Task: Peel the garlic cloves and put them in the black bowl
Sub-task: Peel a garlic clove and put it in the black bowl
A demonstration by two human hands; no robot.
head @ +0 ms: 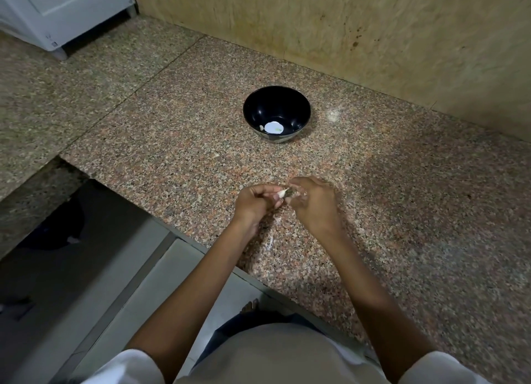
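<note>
Right now, the person is holding one garlic clove (281,194) between both hands, just above the near part of the table (402,211). The left hand (254,204) is gripping one end with curled fingers. The right hand (314,202) is blurry, but it seems to be pinching the darker skin at the other end. The clove is lying sideways, with its long way running from one hand to the other, so the skin probably needs a pull to the right. The black bowl (290,102) is sitting straight ahead, well apart from the hands, and nothing is standing in between. A small pale bit (261,127) is lying inside it, too small to tell what. A thin white strip of skin (270,238) is lying on the table below the hands.
</note>
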